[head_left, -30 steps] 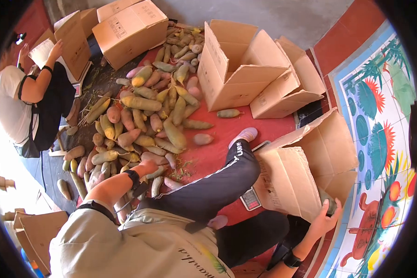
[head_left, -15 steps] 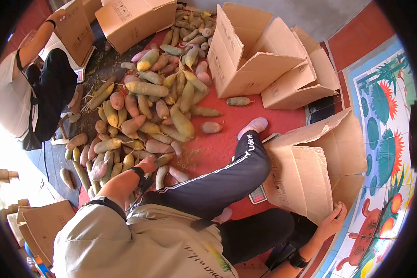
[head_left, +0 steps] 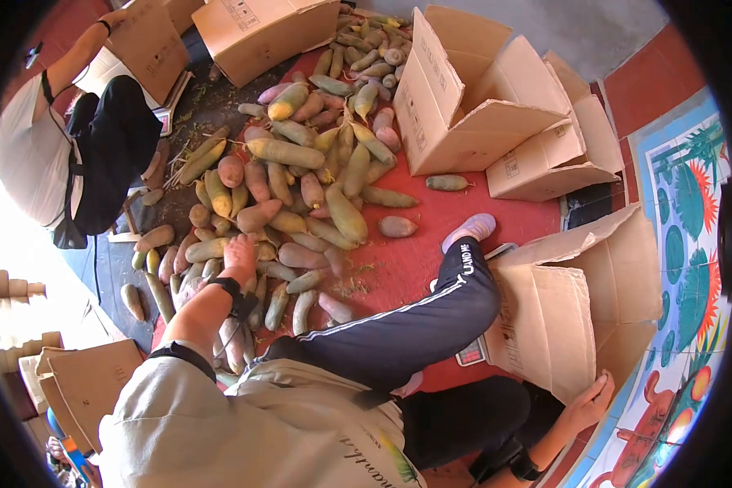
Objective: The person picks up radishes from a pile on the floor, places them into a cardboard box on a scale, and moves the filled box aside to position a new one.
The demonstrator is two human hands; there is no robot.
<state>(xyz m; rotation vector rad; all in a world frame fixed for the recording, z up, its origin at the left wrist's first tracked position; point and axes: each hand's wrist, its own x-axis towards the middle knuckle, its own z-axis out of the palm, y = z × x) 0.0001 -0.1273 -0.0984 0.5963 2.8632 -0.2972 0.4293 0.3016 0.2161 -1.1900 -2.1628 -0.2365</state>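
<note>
A large heap of green and reddish radishes (head_left: 346, 215) lies on the red and dark floor. My left hand (head_left: 240, 256) is over the near side of this heap, fingers stretched out and touching or just above the radishes, with nothing visibly gripped. A greenish radish (head_left: 305, 281) rests to the right of that wrist. On the right, my right hand (head_left: 587, 404) grips the near edge of an open cardboard box (head_left: 541, 317); its thumb is hard to make out. The bottom of the box is hidden from view.
Under that box shows a scale (head_left: 471, 353). Two more open boxes (head_left: 472, 138) stand at the back right. At the upper left another person (head_left: 49, 154) sits by a box (head_left: 150, 53). My bent leg (head_left: 407, 305) crosses the red floor. A tiled picture wall (head_left: 683, 268) borders the right.
My left hand has moved up and left over the heap, away from the greenish radish beside it. My right hand stays at the box edge. The whole view has shifted slightly.
</note>
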